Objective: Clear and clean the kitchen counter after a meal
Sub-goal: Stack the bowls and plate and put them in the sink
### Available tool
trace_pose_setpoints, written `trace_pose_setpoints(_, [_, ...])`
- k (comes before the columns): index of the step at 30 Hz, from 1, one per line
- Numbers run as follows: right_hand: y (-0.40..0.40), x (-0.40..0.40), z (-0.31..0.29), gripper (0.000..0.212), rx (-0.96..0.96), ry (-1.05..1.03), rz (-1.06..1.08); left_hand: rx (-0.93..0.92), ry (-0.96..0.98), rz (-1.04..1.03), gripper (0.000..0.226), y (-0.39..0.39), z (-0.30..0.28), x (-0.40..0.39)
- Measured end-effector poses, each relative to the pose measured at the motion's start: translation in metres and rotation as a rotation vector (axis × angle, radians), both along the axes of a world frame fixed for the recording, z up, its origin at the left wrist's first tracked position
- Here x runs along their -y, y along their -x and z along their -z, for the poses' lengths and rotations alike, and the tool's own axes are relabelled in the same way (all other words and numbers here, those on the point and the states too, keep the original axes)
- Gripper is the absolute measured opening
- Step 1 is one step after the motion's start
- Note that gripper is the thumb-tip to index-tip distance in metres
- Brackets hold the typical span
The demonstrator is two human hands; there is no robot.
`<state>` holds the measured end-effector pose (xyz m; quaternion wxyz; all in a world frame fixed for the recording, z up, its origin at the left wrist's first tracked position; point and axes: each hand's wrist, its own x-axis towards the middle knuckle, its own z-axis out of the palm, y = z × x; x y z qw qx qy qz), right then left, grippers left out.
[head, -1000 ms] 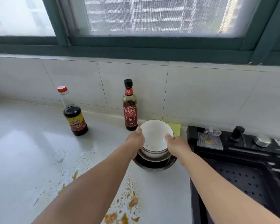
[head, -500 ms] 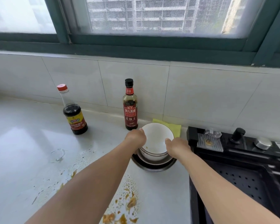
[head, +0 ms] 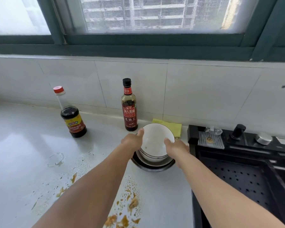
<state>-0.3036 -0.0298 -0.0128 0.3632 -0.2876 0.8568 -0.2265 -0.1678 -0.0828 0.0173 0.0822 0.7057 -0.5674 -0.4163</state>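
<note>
I have the stacked bowls (head: 155,143) at centre bench (head: 23,145), my left hand (head: 133,141) gripping the rim at nine o'clock, my right hand (head: 176,146) at three. Clearing step; next, I judge, a level lift toward the sink (head: 237,178) at three o'clock.

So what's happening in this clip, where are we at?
A person is holding a stack of dirty dishes with both hands: the left hand and right hand grip opposite sides of the white ceramic bowl on top, which sits in a larger bowl and a dark-rimmed plate. The stack is beside the black sink. Orange-brown food spills are on the white counter, and a folded yellow cloth lies unused behind the bowls, near two sauce bottles.
</note>
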Motion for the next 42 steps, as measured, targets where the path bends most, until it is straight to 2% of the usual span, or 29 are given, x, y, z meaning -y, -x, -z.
trace_pose_setpoints(8, [-0.002,-0.030,-0.025,0.066,0.006,0.074,0.161,-0.148,0.080,-0.005,0.076,0.004,-0.009,-0.010])
trace_pose_setpoints(16, [0.020,-0.115,-0.060,0.065,-0.068,0.111,0.311,-0.154,0.152,0.203,0.075,0.040,-0.043,-0.077])
trace_pose_setpoints(20, [0.044,-0.168,-0.068,0.063,-0.080,0.125,0.418,-0.275,0.086,0.258,0.082,0.073,-0.042,-0.110])
trace_pose_setpoints(23, [0.072,-0.215,-0.069,0.065,-0.073,0.139,0.511,-0.299,0.062,0.312,0.078,0.109,-0.040,-0.147])
trace_pose_setpoints(31, [0.191,-0.336,-0.056,0.072,-0.096,0.127,0.643,-0.332,-0.016,0.488,0.091,0.241,-0.028,-0.251])
trace_pose_setpoints(37, [0.284,-0.395,-0.040,0.078,-0.060,0.160,0.658,-0.324,-0.082,0.475,0.083,0.326,-0.022,-0.317])
trace_pose_setpoints(42, [0.338,-0.411,-0.027,0.084,0.064,0.133,0.701,-0.316,-0.118,0.457,0.078,0.372,-0.001,-0.338])
